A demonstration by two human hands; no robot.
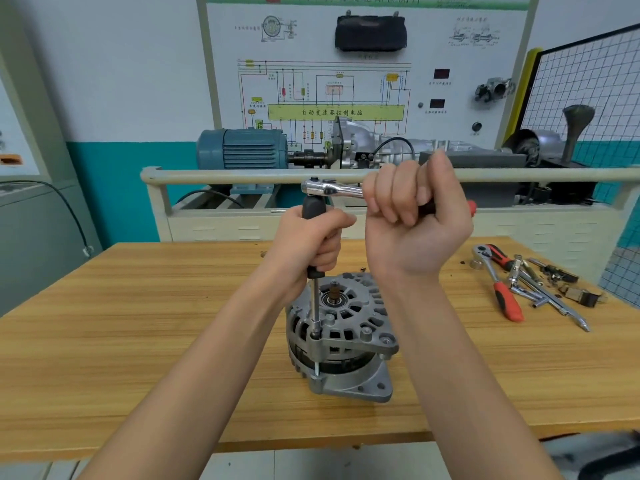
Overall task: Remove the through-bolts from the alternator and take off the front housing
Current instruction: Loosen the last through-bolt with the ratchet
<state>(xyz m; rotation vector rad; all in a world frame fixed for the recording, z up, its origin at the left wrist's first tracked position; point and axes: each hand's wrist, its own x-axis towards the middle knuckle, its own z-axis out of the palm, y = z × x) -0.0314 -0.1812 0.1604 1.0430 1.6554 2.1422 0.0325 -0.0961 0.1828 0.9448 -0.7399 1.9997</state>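
A grey alternator (349, 337) stands upright on the wooden workbench (138, 341), shaft end up. A long socket driver (314, 306) stands vertically with its tip on a through-bolt at the housing's left edge. My left hand (311, 244) grips the driver's black handle. A chrome ratchet wrench (332, 188) sits on top of that handle and points right. My right hand (412, 216) grips the ratchet's black and red handle, palm side toward me. Below the housing ear a bare length of bolt shank (317, 367) shows.
At the bench's right end lie a second red-handled ratchet (498, 282), several chrome extensions and sockets (540, 289) and small dark parts (575, 292). Behind the bench stands a training rig with a blue motor (242, 148), a rail (242, 174) and a wiring board.
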